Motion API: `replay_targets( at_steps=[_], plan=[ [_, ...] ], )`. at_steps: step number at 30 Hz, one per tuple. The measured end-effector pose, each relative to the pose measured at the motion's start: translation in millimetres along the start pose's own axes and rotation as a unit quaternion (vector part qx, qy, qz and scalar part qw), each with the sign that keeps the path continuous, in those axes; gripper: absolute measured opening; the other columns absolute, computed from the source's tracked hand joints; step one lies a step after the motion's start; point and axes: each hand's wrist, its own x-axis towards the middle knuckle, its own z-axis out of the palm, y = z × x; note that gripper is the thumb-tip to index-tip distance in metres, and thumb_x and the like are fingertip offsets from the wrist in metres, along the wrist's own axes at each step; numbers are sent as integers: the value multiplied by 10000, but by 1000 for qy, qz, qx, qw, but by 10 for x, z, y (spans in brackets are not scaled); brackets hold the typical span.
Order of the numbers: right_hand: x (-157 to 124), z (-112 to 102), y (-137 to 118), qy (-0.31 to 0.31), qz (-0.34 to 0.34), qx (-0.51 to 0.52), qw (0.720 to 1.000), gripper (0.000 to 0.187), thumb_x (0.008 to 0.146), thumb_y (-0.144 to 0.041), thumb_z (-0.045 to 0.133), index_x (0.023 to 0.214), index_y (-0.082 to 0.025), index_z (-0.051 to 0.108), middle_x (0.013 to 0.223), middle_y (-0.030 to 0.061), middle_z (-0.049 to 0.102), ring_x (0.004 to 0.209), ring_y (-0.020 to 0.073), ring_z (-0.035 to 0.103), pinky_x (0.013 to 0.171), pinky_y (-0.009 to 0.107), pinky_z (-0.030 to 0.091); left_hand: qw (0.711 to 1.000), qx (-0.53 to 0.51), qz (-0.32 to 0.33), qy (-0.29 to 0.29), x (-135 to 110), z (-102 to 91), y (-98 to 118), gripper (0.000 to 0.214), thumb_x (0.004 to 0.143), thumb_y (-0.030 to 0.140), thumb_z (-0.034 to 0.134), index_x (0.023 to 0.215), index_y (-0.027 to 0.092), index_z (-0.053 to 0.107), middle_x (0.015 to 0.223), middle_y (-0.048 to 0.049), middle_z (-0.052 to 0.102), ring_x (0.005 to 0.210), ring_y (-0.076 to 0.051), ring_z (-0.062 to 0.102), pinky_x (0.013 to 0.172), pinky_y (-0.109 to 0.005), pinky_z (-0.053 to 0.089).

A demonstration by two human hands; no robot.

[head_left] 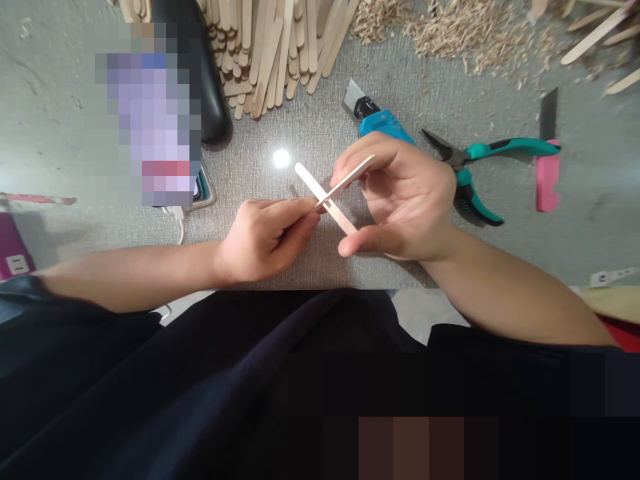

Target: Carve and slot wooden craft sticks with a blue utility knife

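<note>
Two wooden popsicle sticks cross in an X between my hands. My left hand [273, 237] is closed, pinching an end of the upper popsicle stick [353, 179] near the crossing. That stick slants up to the right, in front of the curled fingers of my right hand [407, 200]. The other popsicle stick [307, 179] runs from upper left down to my right thumb, which touches its lower end. Near the crossing, a small dark notch or slot shows on this stick. My right fingertips are partly hidden behind the upper stick.
Beyond my right hand lie a blue utility knife [383, 125] with its blade out, teal-handled pliers [467, 155] and a pink cutter [548, 177]. Piled popsicle sticks [270, 60] and wood shavings [465, 37] are at the back. A black case [207, 87] stands left.
</note>
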Motion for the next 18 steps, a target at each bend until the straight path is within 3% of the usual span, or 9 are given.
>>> replay_targets(
  at_steps=[7, 11, 18],
  plan=[
    [1, -17, 20, -33, 17, 90, 995, 659, 719, -541, 1137, 1219, -250, 822, 999, 8, 739, 850, 160, 706, 777, 311, 652, 1000, -13, -1, 5, 17, 16, 2, 140, 1126, 179, 661, 1078, 181, 793, 662, 36, 695, 497, -60, 581, 480, -225, 384],
    [-24, -41, 28, -30, 43, 71, 996, 672, 707, -615, 1123, 1201, -285, 809, 1007, 10, 751, 843, 169, 703, 773, 328, 656, 1000, -8, -12, 0, 11, 12, -4, 183, 1145, 222, 637, 1080, 192, 805, 648, 35, 690, 495, -69, 589, 491, -227, 407],
    [-37, -45, -30, -32, 54, 63, 996, 625, 748, -542, 1121, 1245, -318, 815, 1039, -3, 764, 880, 179, 715, 795, 342, 662, 1000, 9, -26, -5, -7, 20, -17, 255, 1173, 303, 605, 1085, 190, 816, 670, 10, 722, 509, -77, 597, 494, -235, 408]
  ],
)
